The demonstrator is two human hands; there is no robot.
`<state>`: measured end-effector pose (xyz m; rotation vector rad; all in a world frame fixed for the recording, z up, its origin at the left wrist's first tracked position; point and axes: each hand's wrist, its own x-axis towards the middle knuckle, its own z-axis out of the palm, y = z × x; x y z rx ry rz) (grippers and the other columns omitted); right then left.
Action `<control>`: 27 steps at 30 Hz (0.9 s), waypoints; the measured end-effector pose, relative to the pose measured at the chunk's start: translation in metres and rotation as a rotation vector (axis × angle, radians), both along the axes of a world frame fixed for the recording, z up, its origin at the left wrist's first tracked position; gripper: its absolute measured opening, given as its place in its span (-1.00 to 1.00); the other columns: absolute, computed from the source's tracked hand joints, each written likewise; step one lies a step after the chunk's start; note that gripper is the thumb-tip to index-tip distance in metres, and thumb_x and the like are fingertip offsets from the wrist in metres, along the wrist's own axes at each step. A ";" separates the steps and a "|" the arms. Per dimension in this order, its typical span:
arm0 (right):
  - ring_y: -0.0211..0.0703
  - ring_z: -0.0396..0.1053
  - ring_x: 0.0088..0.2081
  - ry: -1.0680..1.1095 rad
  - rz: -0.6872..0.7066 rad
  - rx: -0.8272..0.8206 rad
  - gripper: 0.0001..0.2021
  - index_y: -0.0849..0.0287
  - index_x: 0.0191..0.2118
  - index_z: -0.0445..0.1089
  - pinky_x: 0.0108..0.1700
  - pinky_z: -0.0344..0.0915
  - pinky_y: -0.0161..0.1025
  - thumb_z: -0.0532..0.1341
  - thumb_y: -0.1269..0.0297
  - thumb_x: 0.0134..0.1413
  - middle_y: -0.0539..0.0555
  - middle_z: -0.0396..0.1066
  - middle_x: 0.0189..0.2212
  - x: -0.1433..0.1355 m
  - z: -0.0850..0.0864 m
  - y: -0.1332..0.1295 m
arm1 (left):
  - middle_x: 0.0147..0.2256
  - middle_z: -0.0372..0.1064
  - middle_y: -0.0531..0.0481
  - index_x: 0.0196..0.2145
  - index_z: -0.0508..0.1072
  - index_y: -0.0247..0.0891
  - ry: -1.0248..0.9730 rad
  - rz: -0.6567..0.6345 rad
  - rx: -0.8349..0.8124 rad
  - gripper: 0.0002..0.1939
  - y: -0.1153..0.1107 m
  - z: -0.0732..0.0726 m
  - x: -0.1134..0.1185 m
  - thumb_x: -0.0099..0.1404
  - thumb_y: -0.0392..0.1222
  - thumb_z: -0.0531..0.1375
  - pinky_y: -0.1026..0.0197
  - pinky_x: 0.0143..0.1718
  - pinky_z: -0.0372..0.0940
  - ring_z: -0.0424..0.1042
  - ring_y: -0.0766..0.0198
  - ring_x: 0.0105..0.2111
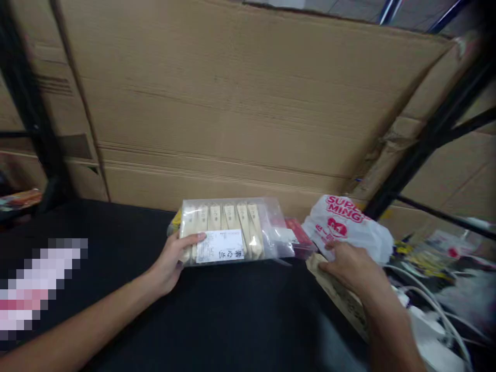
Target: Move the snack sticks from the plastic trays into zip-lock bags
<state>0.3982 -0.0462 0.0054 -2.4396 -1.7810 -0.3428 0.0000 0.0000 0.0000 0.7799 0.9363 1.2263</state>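
Note:
My left hand (170, 261) grips the left end of a clear plastic bag (275, 232) with its thumb on top. Inside, several slim beige packets stand in a row behind a white printed label (220, 245). On the right, my right hand (351, 268) has its fingers bent around the upper end of a brown paper packet (339, 294) with dark lettering. Its fingertips also lie against a white carrier bag (349, 227) printed in red. A red pack (300, 235) sits between the two bags, partly covered.
Cardboard (232, 103) walls the back of the black surface (232, 320). Dark metal posts (430, 139) stand at both sides. White cables (434, 305) and clear plastic bags lie at the right edge. A pixelated patch covers something at the left.

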 end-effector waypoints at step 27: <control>-0.08 0.33 -0.49 0.248 0.136 0.236 -0.76 0.10 -0.60 0.28 -0.38 0.00 -0.18 0.25 0.35 0.03 0.08 0.40 -0.58 -0.027 -0.016 0.031 | -0.18 0.63 -0.27 0.06 0.54 -0.43 -0.007 -0.016 0.005 -0.37 0.001 -0.001 -0.003 0.02 -0.25 0.52 0.18 -0.34 0.54 0.61 0.11 -0.37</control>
